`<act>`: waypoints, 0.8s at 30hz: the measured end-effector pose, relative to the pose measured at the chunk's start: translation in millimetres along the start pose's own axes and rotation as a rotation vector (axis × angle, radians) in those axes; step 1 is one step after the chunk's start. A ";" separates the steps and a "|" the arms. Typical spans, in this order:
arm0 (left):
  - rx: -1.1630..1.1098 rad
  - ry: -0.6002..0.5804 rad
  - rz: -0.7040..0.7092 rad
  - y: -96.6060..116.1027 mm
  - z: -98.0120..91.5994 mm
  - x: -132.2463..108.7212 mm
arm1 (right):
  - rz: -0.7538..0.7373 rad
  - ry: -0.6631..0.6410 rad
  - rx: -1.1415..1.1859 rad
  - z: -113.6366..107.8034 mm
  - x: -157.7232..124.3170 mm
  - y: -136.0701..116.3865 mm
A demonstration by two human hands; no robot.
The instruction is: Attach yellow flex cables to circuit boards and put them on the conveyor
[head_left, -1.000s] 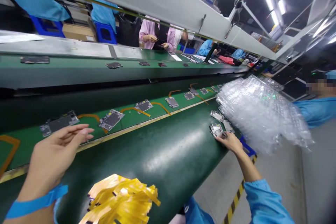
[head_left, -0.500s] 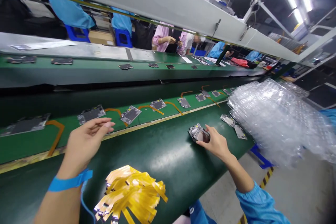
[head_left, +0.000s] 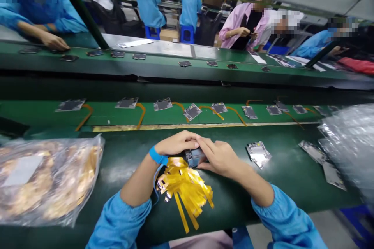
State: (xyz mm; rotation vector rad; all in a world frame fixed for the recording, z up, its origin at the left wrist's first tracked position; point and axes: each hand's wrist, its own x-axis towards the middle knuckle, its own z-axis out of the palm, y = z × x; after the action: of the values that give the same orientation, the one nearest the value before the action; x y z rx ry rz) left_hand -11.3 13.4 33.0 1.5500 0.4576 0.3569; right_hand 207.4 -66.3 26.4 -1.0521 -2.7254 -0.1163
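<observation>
Left of the work sits a clear bag [head_left: 43, 179] of brownish-gold parts, lying flat on the dark green bench [head_left: 131, 163], well apart from the hands.

The left hand [head_left: 177, 144] comes in from the lower left, forearm angled up and to the right, a blue wrist strap [head_left: 157, 156] at the wrist. It arches palm-down over the top of a small board [head_left: 195, 157], fingers curled onto its far edge.

The board lies directly between the two hands, at the bench centre, just above a loose pile of yellow tape strips [head_left: 187, 188]. Only a small grey patch of it shows — its long axis appears to run left to right, though the hands hide most of it.

The right hand [head_left: 219, 157] enters from the lower right, forearm angled up and to the left, fingers pressed on the board's right end. Both hands are together and closed on the board, fingertips nearly meeting — neither is clearly nearer.

Right of the hands, a second board [head_left: 258, 153] lies flat, near but untouched. Further right, two more boards [head_left: 323, 161] sit beside a heap of bubble wrap [head_left: 350, 140].
</observation>
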 end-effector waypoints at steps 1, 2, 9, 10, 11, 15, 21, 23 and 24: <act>-0.007 0.004 0.020 -0.3 -2.9 -1.4 | -0.026 0.022 -0.009 -0.7 5.3 0.2; -0.009 0.017 0.028 -0.9 -5.5 -2.4 | -0.041 0.047 -0.015 -1.6 9.3 0.8; -0.115 0.287 -0.017 -12.0 -14.9 -3.9 | 0.147 0.323 0.102 -6.4 -9.2 8.3; -0.139 0.345 -0.019 -12.3 -16.8 -4.8 | 0.198 0.331 0.112 -5.4 -21.4 11.7; -0.163 0.403 -0.015 -11.8 -18.8 -6.1 | 0.249 0.309 0.119 -3.9 -36.7 16.4; -0.256 0.589 0.026 -4.7 -26.2 -11.7 | 0.478 0.091 0.026 -0.5 -122.1 49.5; -0.306 0.825 0.056 0.8 -33.9 -17.3 | 0.860 -0.173 -0.155 -11.2 -234.0 102.0; -0.254 0.844 0.030 -1.0 -37.4 -19.8 | 0.873 -0.205 -0.122 -8.5 -242.4 105.0; -0.198 0.823 0.005 -2.2 -39.4 -21.2 | 0.869 -0.207 -0.107 -5.3 -239.9 103.0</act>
State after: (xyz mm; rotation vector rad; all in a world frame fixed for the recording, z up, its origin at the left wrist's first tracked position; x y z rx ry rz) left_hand -49.3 37.1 33.3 1.1605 1.0165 1.0226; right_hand 450.3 -147.8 -24.0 -2.2595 -2.1731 -0.0065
